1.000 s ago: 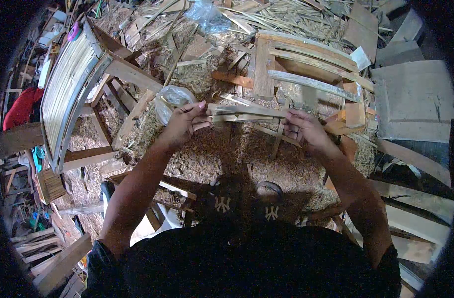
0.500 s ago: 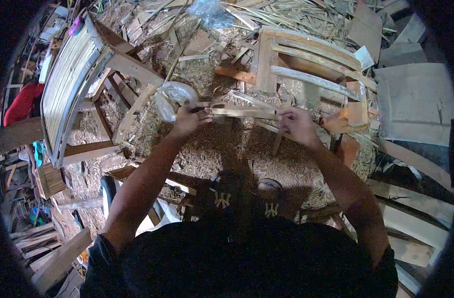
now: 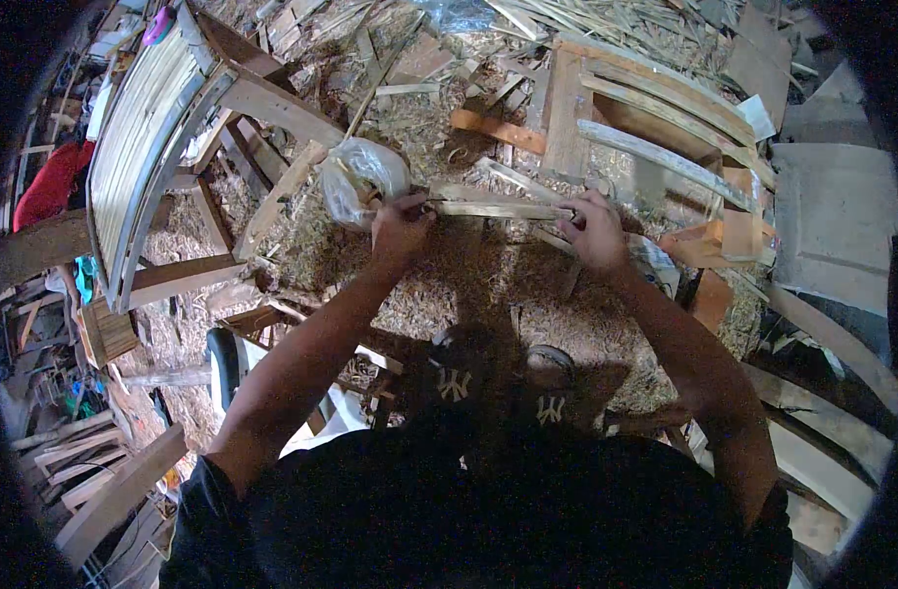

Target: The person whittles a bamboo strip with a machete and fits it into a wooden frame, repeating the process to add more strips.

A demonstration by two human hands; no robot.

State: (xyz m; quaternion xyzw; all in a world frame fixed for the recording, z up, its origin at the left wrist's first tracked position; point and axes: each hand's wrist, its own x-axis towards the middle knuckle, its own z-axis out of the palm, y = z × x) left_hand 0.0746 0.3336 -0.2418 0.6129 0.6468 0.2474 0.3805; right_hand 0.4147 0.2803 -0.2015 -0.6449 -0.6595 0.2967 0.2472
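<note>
A thin, pale wood strip (image 3: 498, 210) stretches level between my two hands, above the shavings-covered floor. My left hand (image 3: 402, 234) pinches its left end with the fingers curled. At the other end, the fingertips of my right hand (image 3: 596, 236) are closed on the strip. A clear plastic bag (image 3: 355, 182) with something inside lies just beyond my left hand. Behind the strip, another narrow wood piece (image 3: 517, 180) rests on the floor.
On the left stands a curved slatted wooden piece (image 3: 149, 147). A wooden frame with curved rails (image 3: 655, 157) lies at the upper right, near an orange-brown block (image 3: 498, 131). Grey panels (image 3: 832, 216) are along the right. Scrap sticks and wood shavings cover the floor.
My left hand's fingers, more spread before, are now curled in around the strip's end. The whole view has shifted a little, so the surroundings appear further right.
</note>
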